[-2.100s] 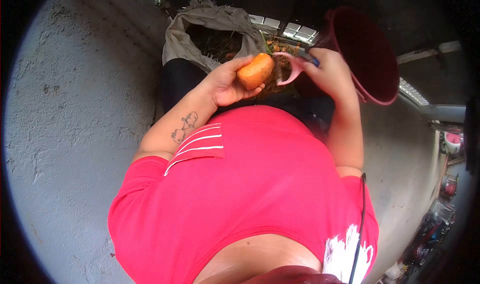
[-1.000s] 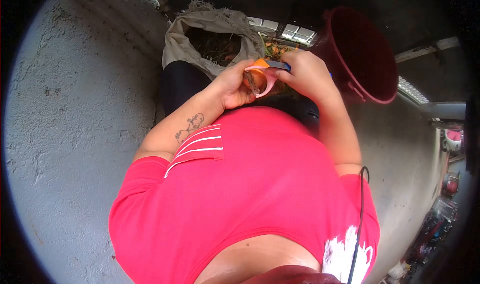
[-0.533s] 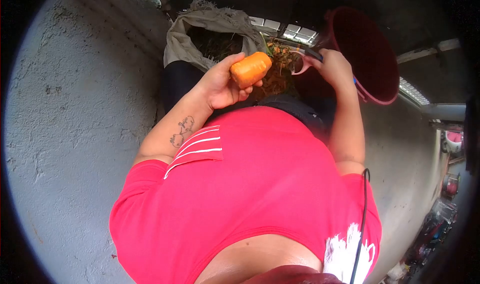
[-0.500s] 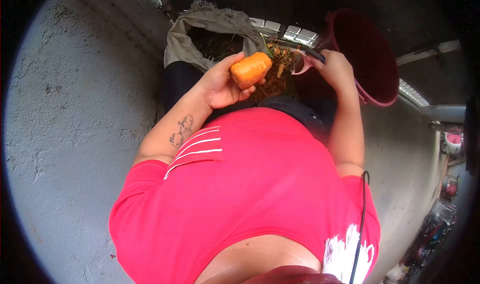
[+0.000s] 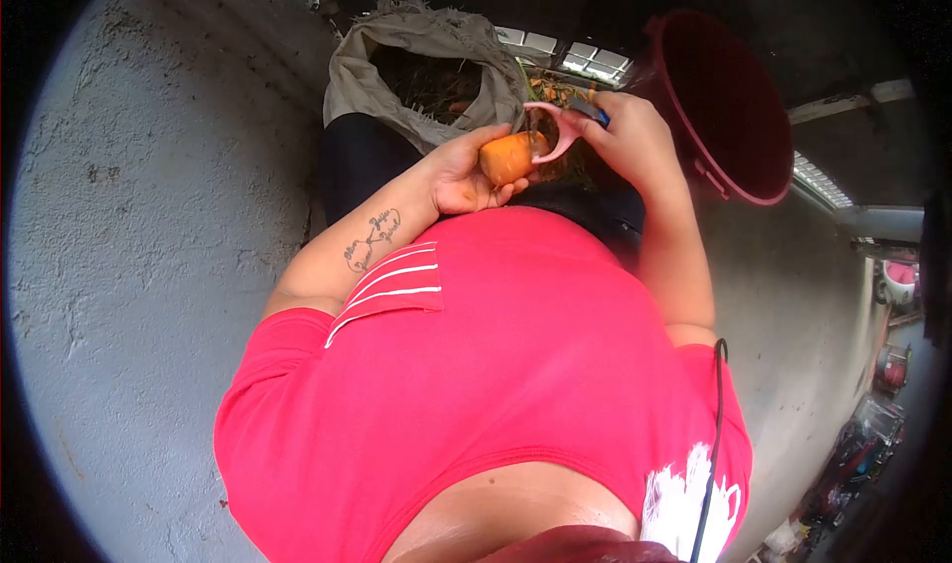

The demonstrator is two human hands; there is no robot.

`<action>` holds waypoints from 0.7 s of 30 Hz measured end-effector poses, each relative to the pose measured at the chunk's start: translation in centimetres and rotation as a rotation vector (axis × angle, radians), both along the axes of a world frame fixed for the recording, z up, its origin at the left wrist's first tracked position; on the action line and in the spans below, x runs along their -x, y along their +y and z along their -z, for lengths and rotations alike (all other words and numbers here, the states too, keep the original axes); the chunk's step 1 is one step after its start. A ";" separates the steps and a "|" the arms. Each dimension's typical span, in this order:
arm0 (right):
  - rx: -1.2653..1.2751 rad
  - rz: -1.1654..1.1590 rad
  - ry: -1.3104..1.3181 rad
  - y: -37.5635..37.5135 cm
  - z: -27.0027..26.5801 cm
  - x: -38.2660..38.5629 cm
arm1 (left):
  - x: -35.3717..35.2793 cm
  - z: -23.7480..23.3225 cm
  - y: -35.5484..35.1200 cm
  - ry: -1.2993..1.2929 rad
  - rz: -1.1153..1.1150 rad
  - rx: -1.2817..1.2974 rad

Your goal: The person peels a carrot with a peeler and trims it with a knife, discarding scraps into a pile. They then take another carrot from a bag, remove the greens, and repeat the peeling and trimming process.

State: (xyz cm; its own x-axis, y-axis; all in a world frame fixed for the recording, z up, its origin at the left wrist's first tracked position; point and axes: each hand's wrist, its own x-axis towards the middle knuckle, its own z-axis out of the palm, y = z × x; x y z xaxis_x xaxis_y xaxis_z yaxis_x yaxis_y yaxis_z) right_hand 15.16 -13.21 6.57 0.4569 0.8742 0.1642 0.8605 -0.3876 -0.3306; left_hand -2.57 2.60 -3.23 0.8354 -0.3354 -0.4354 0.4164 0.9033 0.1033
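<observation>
My left hand (image 5: 458,178) is wrapped round a thick, stubby orange carrot (image 5: 506,160), palm up, the thumb along its upper side. A pink Y-shaped peeler (image 5: 564,136) with a dark handle is gripped in my right hand (image 5: 632,131). Its head meets the right end of the carrot; the blade itself is too small to make out. Below and beyond the hands, orange and green peelings (image 5: 551,91) lie in a heap, partly hidden by my hands.
An open woven sack (image 5: 347,79) with plant scraps inside stands beyond my left hand. A large dark red bucket (image 5: 729,107) is tilted at the right. Rough grey wall (image 5: 149,216) rises close on the left. Various items (image 5: 863,444) lie at far right.
My right hand has brought the peeler left and down onto the carrot. My left hand has shifted slightly right and turned the carrot's end toward the peeler.
</observation>
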 end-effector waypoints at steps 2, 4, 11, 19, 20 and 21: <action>0.041 0.056 -0.041 -0.2 -0.8 0.3 | 0.1 -0.1 0.1 -0.004 0.000 0.002; 0.024 0.038 -0.053 -0.3 -1.0 0.5 | 0.0 0.5 0.4 -0.067 -0.007 -0.017; 0.125 -0.152 -0.082 1.1 -1.5 3.1 | -0.8 -3.4 -2.2 0.059 -0.277 -0.430; 0.075 -0.164 0.021 0.3 -2.4 2.1 | 1.2 -3.8 -1.5 -0.165 -0.189 -0.508; 0.075 -0.145 0.009 -0.1 -2.6 1.4 | 1.5 -3.6 -1.1 -0.152 -0.182 -0.499; -0.001 -0.113 -0.016 -0.5 -1.6 -0.3 | 1.7 -3.7 -0.7 -0.140 -0.177 -0.491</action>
